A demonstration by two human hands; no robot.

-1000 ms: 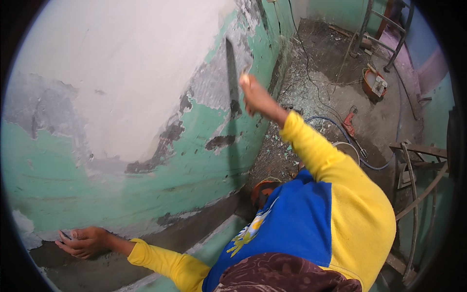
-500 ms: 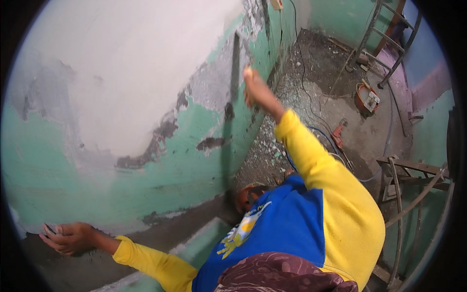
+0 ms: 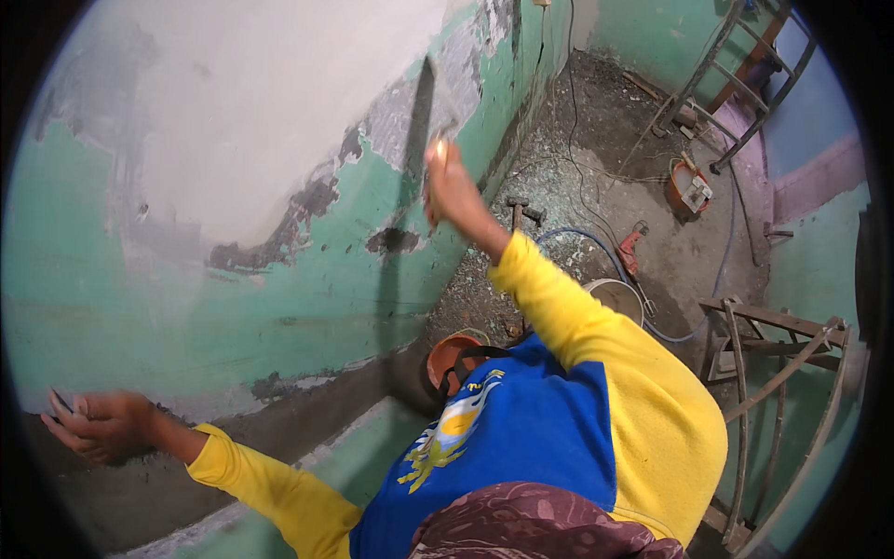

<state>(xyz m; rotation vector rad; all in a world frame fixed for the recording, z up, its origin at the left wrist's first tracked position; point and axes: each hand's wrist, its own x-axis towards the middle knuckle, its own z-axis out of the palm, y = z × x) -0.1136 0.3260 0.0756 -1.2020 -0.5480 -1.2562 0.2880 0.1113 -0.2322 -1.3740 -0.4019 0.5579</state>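
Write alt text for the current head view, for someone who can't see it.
Person in a blue-and-yellow top, arms spread before a patchy green, grey and white wall: the right hand grips a small blurred tool, the left hand a thin dark piece. A red power tool and an orange bucket rest on the littered floor.

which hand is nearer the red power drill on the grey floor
Right. The right hand is up and left of the red power drill; the left hand is much farther left, and lower.
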